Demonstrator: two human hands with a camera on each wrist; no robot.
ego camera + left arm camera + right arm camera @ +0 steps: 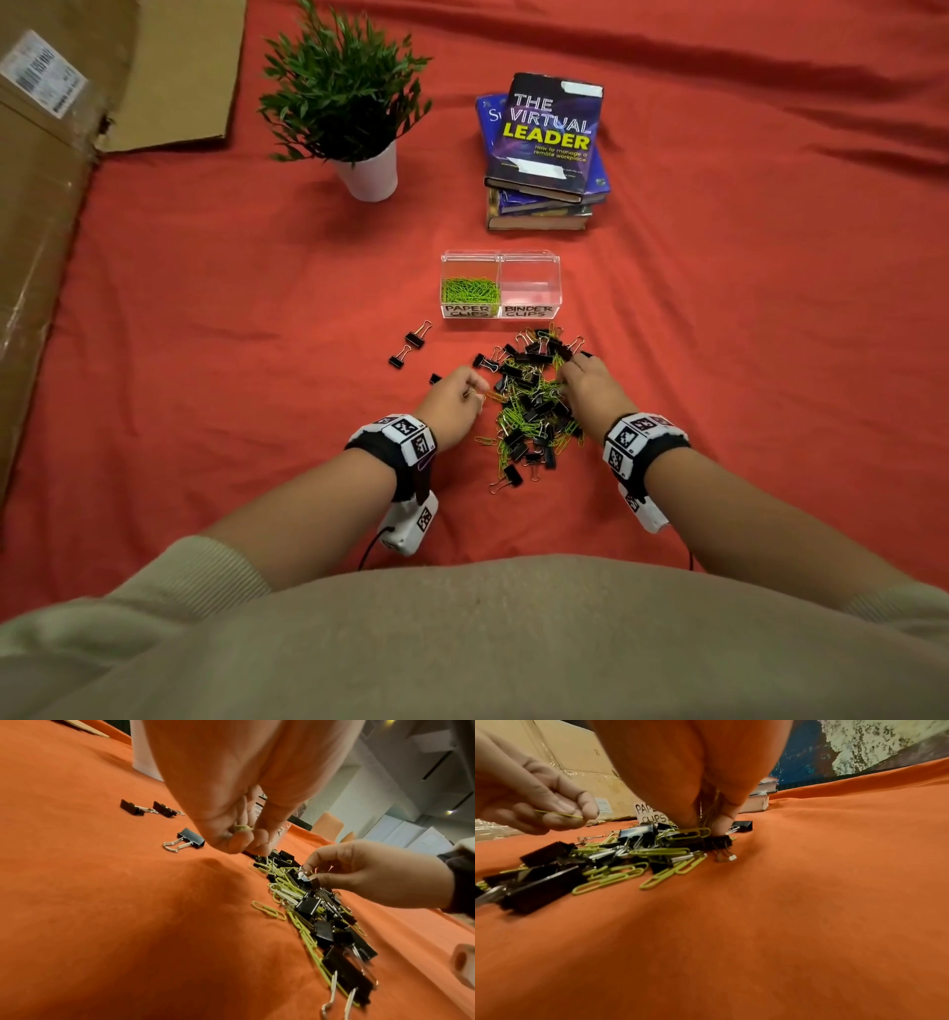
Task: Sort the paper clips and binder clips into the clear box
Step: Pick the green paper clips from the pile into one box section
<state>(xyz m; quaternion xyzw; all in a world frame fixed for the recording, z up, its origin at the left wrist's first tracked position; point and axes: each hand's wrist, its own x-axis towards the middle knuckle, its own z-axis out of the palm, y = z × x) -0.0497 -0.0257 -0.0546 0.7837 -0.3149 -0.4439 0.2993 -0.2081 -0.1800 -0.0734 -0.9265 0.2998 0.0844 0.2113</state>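
Green paper clips are partly sorted into the clear box, its binder side empty, while a mixed pile just before the box is picked by the left hand, pinching a paper clip, and the right hand, fingers closed on a binder clip.

It looks like an office or similar workplace: a table under an orange cloth, a stack of management books, a potted plant, flattened cardboard, and pale partition walls with orange chairs beyond.

Both hands in pinching grip
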